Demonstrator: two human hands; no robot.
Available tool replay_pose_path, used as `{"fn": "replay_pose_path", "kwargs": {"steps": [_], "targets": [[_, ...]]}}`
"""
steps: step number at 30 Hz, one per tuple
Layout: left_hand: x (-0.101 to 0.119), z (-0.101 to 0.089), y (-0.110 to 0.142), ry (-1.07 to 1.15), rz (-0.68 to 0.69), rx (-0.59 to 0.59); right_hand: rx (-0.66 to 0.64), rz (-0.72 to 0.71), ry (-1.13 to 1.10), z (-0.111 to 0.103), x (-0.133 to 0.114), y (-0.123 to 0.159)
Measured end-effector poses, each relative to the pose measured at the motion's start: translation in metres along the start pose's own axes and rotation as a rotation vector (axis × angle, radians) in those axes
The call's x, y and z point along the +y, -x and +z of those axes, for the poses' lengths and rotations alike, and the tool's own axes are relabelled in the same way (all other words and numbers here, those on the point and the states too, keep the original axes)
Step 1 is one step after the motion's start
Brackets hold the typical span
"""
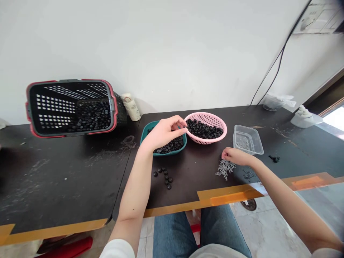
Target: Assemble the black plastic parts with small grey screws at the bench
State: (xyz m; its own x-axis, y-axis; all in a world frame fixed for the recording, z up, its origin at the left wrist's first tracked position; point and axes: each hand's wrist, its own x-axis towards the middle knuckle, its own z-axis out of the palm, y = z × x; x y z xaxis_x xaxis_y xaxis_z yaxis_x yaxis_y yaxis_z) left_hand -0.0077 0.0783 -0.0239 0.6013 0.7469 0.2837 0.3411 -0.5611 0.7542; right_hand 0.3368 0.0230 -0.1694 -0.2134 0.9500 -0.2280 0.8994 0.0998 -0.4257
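Observation:
My left hand (165, 132) hovers over the teal tray (146, 129) of black round parts. Its fingertips are pinched on a small black part right at the rim of the pink basket (208, 118), which is full of black parts. My right hand (236, 156) rests on the dark table, fingers curled and pinching at the top of a heap of small metal pins (225, 168). Several loose black round parts (163, 176) lie on the table in front of the teal tray.
A clear plastic box (248, 140) stands right of the pink basket. A black and red crate (71, 106) lies tipped at the back left, black parts inside. A white bottle (131, 106) leans by the wall. Orange tape (228, 195) edges the table. A cable (276, 61) hangs at the right.

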Motion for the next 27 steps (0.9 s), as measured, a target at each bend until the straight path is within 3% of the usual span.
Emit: {"fn": "replay_pose_path", "kwargs": {"steps": [5,9,12,14,22,27], "targets": [[0.0,0.001,0.0,0.012,0.015,-0.011,-0.021,0.027,-0.182,-0.012,-0.011,0.008],[0.006,0.005,0.001,0.083,0.054,-0.04,-0.097,-0.081,-0.338,-0.036,-0.048,0.025],[0.012,0.009,0.002,0.168,0.086,-0.077,-0.094,-0.156,-0.25,-0.052,-0.076,0.033],[0.014,0.01,0.002,0.193,0.09,-0.083,-0.072,-0.167,-0.163,-0.053,-0.081,0.031],[0.013,0.012,0.0,0.143,0.076,-0.093,0.035,-0.114,-0.03,-0.01,-0.03,0.017],[0.013,0.016,-0.002,0.12,0.078,-0.111,0.05,-0.02,-0.058,0.0,-0.017,0.026]]}}
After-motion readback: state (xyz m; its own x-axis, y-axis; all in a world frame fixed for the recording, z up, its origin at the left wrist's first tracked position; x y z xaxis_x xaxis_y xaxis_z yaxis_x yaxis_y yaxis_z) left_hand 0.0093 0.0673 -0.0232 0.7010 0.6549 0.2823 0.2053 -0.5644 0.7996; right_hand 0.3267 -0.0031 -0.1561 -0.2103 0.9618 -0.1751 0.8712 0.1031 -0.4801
